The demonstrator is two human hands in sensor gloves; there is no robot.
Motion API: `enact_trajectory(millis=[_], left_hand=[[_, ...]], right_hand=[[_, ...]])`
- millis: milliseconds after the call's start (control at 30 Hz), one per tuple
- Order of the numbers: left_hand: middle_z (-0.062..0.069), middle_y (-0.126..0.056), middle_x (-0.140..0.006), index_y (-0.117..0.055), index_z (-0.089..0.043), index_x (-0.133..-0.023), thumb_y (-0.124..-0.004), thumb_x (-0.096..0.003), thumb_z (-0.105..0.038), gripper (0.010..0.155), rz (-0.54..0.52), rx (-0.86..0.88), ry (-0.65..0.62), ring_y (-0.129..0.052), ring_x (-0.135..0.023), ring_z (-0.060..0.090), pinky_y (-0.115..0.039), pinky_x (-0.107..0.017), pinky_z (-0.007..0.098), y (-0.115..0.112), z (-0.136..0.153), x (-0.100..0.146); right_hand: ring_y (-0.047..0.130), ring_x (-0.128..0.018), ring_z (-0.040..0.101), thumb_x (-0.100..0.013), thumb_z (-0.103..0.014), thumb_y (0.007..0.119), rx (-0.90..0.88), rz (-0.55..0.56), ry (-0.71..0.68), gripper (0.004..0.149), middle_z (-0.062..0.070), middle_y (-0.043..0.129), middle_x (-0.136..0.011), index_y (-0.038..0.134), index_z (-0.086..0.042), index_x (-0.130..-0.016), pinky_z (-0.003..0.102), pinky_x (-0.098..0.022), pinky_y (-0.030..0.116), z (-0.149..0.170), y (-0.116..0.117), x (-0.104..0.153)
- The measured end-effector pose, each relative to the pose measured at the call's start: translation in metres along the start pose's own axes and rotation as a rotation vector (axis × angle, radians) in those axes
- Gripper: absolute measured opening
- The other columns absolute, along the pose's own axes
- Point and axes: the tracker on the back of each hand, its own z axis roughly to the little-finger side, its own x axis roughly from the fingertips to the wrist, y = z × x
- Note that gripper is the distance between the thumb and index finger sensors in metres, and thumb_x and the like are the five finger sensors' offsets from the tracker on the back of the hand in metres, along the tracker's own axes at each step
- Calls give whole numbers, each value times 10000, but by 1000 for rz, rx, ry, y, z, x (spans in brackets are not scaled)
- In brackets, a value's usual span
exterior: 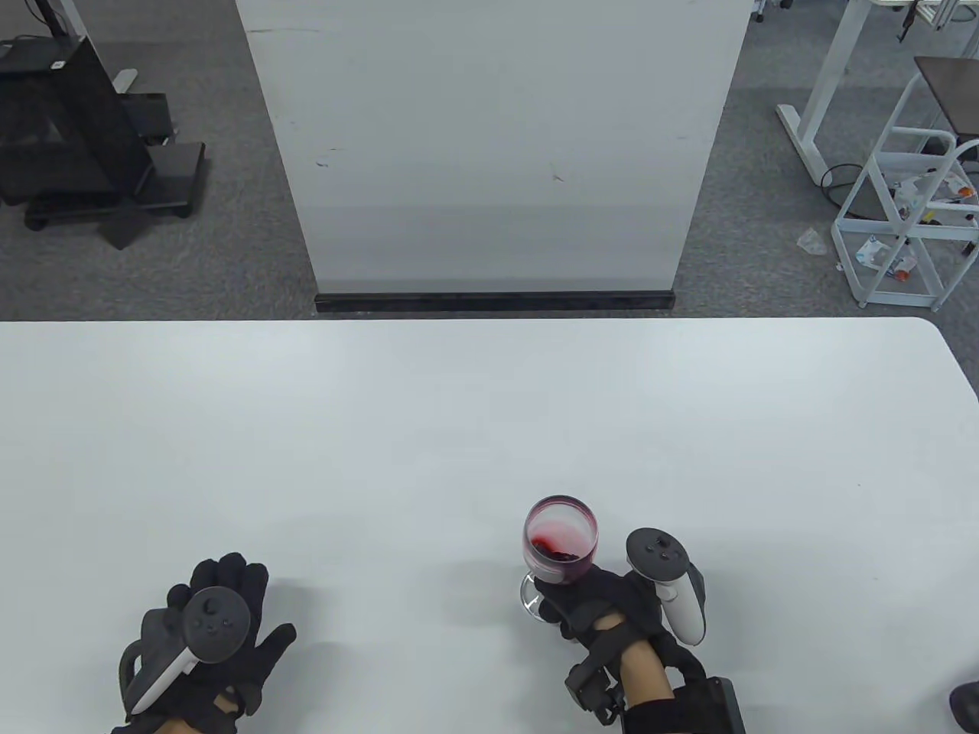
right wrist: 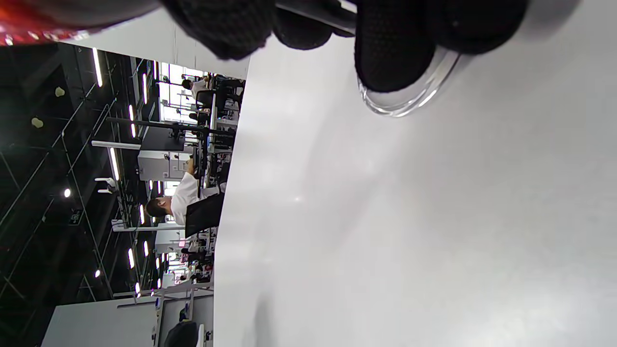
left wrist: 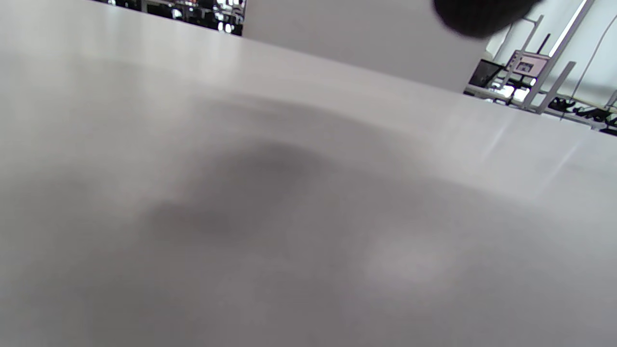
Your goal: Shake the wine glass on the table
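Note:
A wine glass (exterior: 560,539) with a little red wine stands near the front of the white table (exterior: 489,428), right of centre. My right hand (exterior: 593,600) grips it low, around the stem under the bowl, with its round foot (exterior: 530,596) showing at the left. In the right wrist view my gloved fingers (right wrist: 393,48) hang over the clear foot (right wrist: 409,96), and red wine shows at the top left corner (right wrist: 29,24). My left hand (exterior: 222,612) rests flat on the table at the front left, fingers spread, holding nothing. Only a dark fingertip (left wrist: 477,17) shows in the left wrist view.
A white upright panel (exterior: 489,145) stands on the floor behind the table's far edge. A white wire rack (exterior: 910,206) is at the far right and black equipment (exterior: 76,138) at the far left, both off the table.

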Motion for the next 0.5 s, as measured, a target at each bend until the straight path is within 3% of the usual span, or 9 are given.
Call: enact_trajectory(millis=[100, 233, 367, 500], left_hand=[[-35, -5, -1132, -124, -335, -1038, -576, -451, -631, 797, 5, -1, 1, 61, -1041, 278, 38, -726, 485, 0, 0, 0], [-34, -5, -1132, -125, -335, -1038, -576, -452, -630, 796, 0, -3, 0, 60, -1040, 279, 37, -725, 486, 0, 0, 0], [-35, -6, -1132, -125, -337, -1038, -576, -451, -631, 796, 2, -3, -3, 60, -1041, 278, 37, -725, 486, -1, 0, 0], [-35, -5, -1132, -122, -336, -1037, -575, -452, -631, 797, 4, -4, -6, 59, -1040, 279, 36, -725, 486, -1, 0, 0]], right_hand=[[779, -754, 282, -530, -404, 727, -12, 44, -7, 584, 108, 438, -1114, 508, -185, -1025, 431, -504, 731, 0, 6, 0], [799, -737, 309, -521, -396, 757, 13, -25, 5, 573, 108, 473, -1109, 554, -176, -1010, 443, -481, 740, -2, 1, 1], [780, -754, 284, -534, -406, 722, -25, 71, 0, 587, 105, 426, -1119, 495, -190, -1030, 429, -504, 731, 1, 3, 1], [791, -742, 309, -521, -395, 751, -4, -6, 6, 582, 108, 452, -1113, 539, -175, -1016, 442, -477, 738, -1, 0, 1]])
